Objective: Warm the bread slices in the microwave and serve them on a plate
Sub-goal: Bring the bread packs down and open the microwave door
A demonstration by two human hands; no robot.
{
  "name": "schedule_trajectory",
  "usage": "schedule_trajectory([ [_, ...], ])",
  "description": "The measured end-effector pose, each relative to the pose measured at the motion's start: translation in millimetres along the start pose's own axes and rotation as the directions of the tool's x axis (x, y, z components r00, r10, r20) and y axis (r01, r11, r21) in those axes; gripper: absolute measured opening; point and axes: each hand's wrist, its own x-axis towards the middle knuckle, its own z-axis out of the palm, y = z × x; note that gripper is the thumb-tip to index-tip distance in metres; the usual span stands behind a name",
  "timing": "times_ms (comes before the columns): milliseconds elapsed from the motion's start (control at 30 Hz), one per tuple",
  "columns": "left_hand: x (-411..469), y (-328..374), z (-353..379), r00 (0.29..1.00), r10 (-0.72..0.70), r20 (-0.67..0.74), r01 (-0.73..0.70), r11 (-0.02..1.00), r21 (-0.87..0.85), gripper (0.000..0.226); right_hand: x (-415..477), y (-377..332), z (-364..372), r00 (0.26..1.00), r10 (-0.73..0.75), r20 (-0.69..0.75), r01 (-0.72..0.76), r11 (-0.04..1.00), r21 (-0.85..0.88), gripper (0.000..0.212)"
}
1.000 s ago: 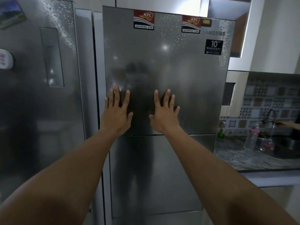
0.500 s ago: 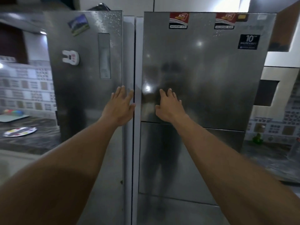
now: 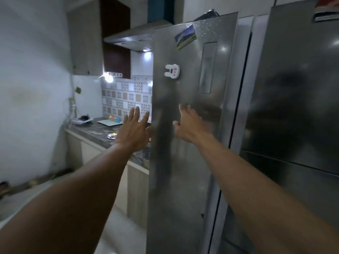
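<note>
No bread and no microwave show in the head view. My left hand (image 3: pixel 134 128) is stretched forward with straight, spread fingers, in the air at the left edge of a steel fridge (image 3: pixel 185 143), and holds nothing. My right hand (image 3: pixel 189 123) reaches out with straight fingers in front of that fridge's door; whether it touches the door I cannot tell. A small plate with coloured marks (image 3: pixel 112 136) lies on the dark marble counter (image 3: pixel 95 131) past my left hand.
A second steel fridge (image 3: pixel 297 99) stands to the right. On the counter's far end lie a pale board (image 3: pixel 109 122), coloured pieces (image 3: pixel 114 118) and a white bowl-like item (image 3: pixel 82 119). A range hood (image 3: pixel 131 40) hangs above. White wall on the left, pale floor below.
The view has swung left from the right fridge to the left one and the counter. Both hands left the right fridge's door and moved left, still with straight fingers.
</note>
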Motion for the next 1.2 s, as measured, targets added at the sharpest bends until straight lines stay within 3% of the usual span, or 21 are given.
schedule_trajectory([
  [433,0,-191,10,0.981,-0.186,0.059,0.175,0.972,0.157,0.068,98,-145,118,0.978,-0.132,0.159,0.116,0.988,0.105,0.075],
  [633,7,-266,35,0.966,-0.252,0.055,0.242,0.959,0.15,0.072,137,-193,182,0.962,-0.168,0.215,0.135,0.978,0.159,0.076],
  [767,29,-309,53,0.956,-0.288,0.054,0.271,0.939,0.21,0.071,176,-211,215,0.962,-0.167,0.217,0.14,0.981,0.136,0.076],
  [1200,177,-410,131,0.954,-0.299,0.008,0.293,0.94,0.174,0.071,360,-231,323,0.953,-0.214,0.216,0.178,0.968,0.175,0.079],
])
